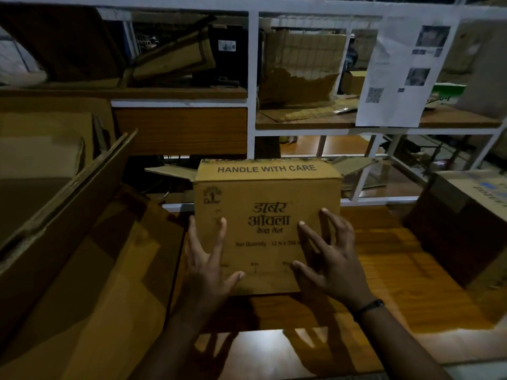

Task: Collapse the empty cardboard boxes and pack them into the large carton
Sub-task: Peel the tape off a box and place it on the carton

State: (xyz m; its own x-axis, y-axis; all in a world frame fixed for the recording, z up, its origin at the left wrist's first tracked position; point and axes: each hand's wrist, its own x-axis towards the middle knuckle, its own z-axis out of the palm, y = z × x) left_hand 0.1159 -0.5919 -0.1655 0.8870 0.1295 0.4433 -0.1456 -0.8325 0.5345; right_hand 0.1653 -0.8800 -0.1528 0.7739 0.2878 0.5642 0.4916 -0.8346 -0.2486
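Observation:
A brown cardboard box point(267, 209) printed "HANDLE WITH CARE" stands on the wooden table point(384, 270), its side flaps spread out at the top. My left hand point(207, 266) lies on the box's near face at the lower left, fingers spread and straight. My right hand point(330, 257) touches the same face at the lower right with spread fingers. The large carton point(82, 242) stands open at the left, with flattened cardboard sheets point(82, 176) leaning inside it.
Another brown carton point(461, 229) sits on the table at the right. A white-framed shelf unit point(252, 78) behind the table holds torn cardboard and boxes, with a printed paper sheet point(397, 72) hanging on it.

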